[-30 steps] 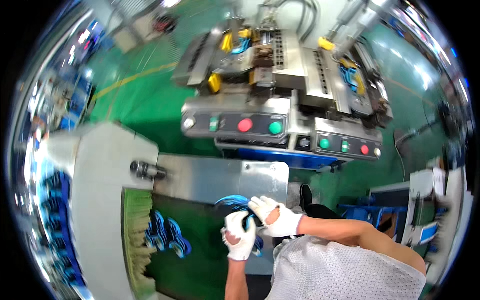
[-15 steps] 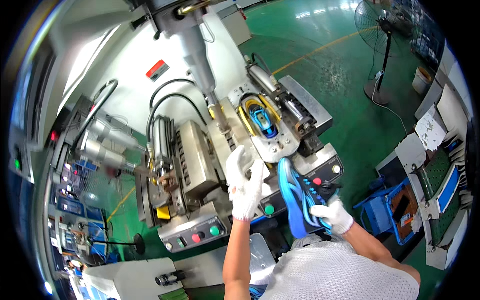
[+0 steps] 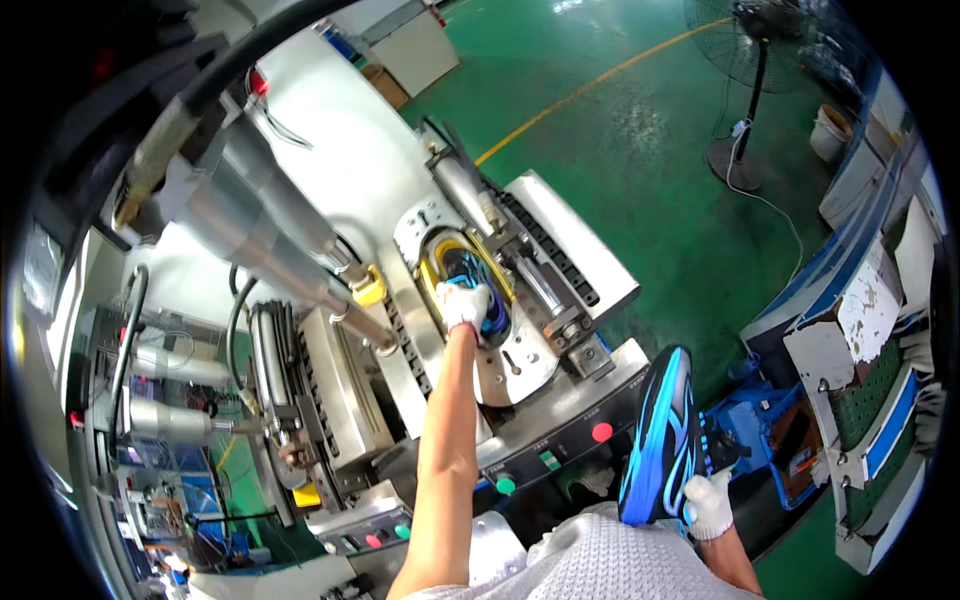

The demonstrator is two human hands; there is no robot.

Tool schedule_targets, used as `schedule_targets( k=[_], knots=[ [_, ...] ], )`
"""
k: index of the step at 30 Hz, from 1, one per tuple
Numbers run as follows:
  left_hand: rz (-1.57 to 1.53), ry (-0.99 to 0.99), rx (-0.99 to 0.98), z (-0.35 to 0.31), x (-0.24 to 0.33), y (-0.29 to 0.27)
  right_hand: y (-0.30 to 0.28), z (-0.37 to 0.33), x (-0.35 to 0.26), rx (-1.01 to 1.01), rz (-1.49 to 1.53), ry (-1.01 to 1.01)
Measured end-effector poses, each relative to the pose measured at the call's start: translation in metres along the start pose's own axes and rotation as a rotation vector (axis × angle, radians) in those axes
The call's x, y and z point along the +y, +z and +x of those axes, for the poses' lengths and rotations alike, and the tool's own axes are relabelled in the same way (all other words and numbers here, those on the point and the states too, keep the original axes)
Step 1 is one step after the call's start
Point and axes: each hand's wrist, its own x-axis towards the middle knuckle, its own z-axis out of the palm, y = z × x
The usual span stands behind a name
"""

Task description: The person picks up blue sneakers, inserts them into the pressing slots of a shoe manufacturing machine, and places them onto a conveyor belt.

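My left hand [image 3: 463,303], in a white knit glove, is closed on a blue and black sports shoe [image 3: 462,266] seated in the machine's yellow-lined cradle [image 3: 428,288]. The glove hides the shoe's middle, and the fingertips are partly covered. A second blue and black sports shoe [image 3: 655,450] stands on end at my right side, its patterned blue outsole edge toward the left. Gloved too, my right hand [image 3: 710,505] holds this shoe by its lower end, fingers wrapped round it. A dark piece sticks out from the shoe's laced side.
Metal press cylinders [image 3: 250,235] slant over the machine left of my arm. Red and green buttons [image 3: 602,432] line its front panel. On the right are a blue crate [image 3: 780,440] and a white rack [image 3: 850,340]. A standing fan [image 3: 755,100] is farther back.
My left hand has gone forward from in front of the machine and taken hold of the shoe in the cradle. The held shoe and my right hand have shifted right and down in view.
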Motion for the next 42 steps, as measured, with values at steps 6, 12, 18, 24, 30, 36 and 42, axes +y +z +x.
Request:
schedule_targets(
  k=[6,12,18,24,30,36,42],
  knots=[
    [-0.337,0.11,-0.092,-0.045,-0.013,-0.08,0.007,0.047,0.018,-0.117,-0.614,-0.348],
    [-0.596,0.067,-0.243,-0.236,-0.071,-0.205,0.176,0.114,-0.028,-0.464,-0.39,-0.27],
    [-0.5,-0.069,-0.252,-0.375,-0.221,-0.219,0.328,0.298,-0.002,-0.482,-1.126,-0.282],
    [-0.038,-0.877,-0.05,-0.512,-0.297,-0.197,0.359,0.353,0.086,-0.288,-1.739,-0.66],
    [-0.028,-1.145,0.376,-0.581,-0.412,-0.074,0.371,0.366,0.092,-0.26,-1.731,-0.652],
    [-0.375,-1.088,0.593,-0.562,-0.421,-0.045,0.323,0.339,0.056,-0.446,-1.46,-0.708],
    [-0.502,-1.024,0.726,-0.567,-0.438,-0.034,0.234,0.043,0.158,-0.808,-1.111,-1.194]
  ],
)
